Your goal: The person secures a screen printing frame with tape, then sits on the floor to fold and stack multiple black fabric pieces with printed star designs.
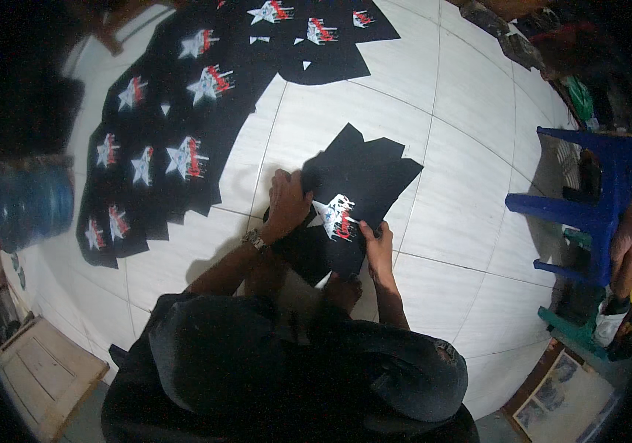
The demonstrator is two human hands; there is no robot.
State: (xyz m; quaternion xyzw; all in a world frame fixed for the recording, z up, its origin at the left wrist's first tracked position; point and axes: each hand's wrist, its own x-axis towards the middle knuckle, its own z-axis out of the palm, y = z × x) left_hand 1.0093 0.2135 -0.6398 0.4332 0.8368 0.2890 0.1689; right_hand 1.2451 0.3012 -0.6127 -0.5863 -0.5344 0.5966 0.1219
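A black fabric piece (pixel 375 173) with jagged upper edges lies in front of me, printed with a white star and red lettering. At its left edge, my left hand (pixel 288 203) has its fingers curled onto the cloth, and a watch or bracelet (pixel 255 239) circles that wrist. My right hand (pixel 379 247) pinches the lower right edge, thumb on top beside the print; its other fingers are partly hidden. Just below the fabric my bare feet show in shadow between my dark-clad knees (pixel 216 354).
Several more star-printed black fabric pieces (pixel 157 177) spread over the white tiled floor (pixel 464 162) at the upper left. A blue plastic stool (pixel 574 203) stands at right, near another person's limb (pixel 627 236). A large blue water bottle (pixel 32 203) lies at far left.
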